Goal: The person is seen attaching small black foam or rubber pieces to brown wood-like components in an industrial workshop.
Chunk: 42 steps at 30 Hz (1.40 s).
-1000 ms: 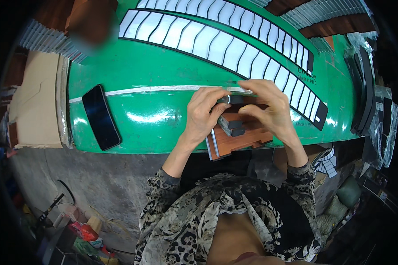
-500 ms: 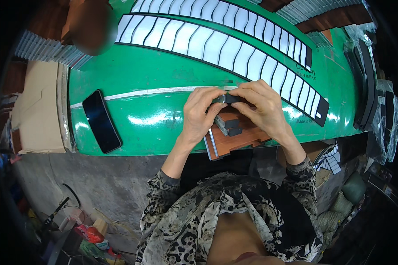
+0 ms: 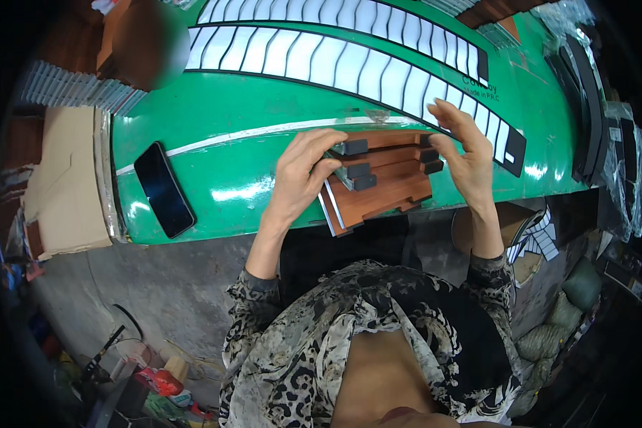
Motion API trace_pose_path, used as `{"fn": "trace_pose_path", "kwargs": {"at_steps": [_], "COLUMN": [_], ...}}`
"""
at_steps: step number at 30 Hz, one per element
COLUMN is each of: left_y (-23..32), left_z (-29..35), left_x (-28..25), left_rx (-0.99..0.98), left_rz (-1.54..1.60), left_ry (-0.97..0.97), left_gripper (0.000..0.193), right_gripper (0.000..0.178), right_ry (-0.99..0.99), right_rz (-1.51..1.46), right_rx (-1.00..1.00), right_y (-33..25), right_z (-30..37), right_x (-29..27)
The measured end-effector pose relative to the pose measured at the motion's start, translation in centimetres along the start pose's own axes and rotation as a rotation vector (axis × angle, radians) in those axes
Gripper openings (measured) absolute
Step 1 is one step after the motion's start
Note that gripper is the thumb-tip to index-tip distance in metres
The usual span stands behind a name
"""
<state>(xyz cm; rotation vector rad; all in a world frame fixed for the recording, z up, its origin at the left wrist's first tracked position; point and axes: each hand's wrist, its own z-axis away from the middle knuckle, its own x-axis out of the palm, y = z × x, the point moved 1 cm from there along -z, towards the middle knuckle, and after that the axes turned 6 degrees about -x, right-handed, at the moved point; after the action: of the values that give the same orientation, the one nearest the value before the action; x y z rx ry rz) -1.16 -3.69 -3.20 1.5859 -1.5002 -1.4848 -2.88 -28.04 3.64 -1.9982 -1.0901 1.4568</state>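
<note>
Several panels (image 3: 392, 189) seem stiff and light, best held by the ends; left fingers (image 3: 323, 137) bent, grip unclear; right fingers (image 3: 455, 119) wide.

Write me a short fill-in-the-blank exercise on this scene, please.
The phone lies on the picture's ____ side.
The table is coloured ____.
On it lie ____ long white strips with wavy black lines.
Between the left hand and right hand, the boards are coloured ____.

Missing words: left; green; two; brown.
</note>
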Motion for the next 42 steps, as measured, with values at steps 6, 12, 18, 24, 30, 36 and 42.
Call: {"fn": "trace_pose_path", "kwargs": {"at_steps": [6, 12, 18, 24, 30, 36, 42], "left_y": [-0.5, 0.0, 0.7, 0.8, 0.2, -0.8, -1.0], "left_z": [4.4, 9.4, 8.5, 6.1, 1.5, -0.4, 0.8], "left_x": [-1.1, 0.0, 1.6, 1.8, 1.1, 1.8, 2.7], "left_rx": [0.004, 0.240, 0.318, 0.172, 0.067, -0.129, 0.013], "left_rz": [-0.111, -0.611, -0.589, -0.354, -0.345, -0.056, -0.107], "left_ry": [-0.137, -0.334, -0.119, 0.058, -0.154, -0.305, -0.183], "left_gripper": [0.084, 0.090, 0.068, 0.067, 0.142, 0.138, 0.133], "right_gripper": [0.026, 0.028, 0.054, 0.064, 0.109, 0.124, 0.118], "right_ry": [0.035, -0.155, -0.246, -0.146, -0.042, -0.305, -0.202], "right_rz": [0.144, 0.132, 0.140, -0.022, -0.030, -0.089, -0.113], "right_rx": [0.211, 0.024, 0.038, 0.062, -0.007, 0.025, 0.108], "right_y": [3.8, 4.1, 4.7, 6.2, 7.5, 7.8, 6.1], "right_z": [8.6, 12.0, 11.2, 10.6, 8.7, 5.4, 6.5], "right_x": [-2.2, -1.4, -0.1, 0.3, 0.2, 1.3, 1.2]}}
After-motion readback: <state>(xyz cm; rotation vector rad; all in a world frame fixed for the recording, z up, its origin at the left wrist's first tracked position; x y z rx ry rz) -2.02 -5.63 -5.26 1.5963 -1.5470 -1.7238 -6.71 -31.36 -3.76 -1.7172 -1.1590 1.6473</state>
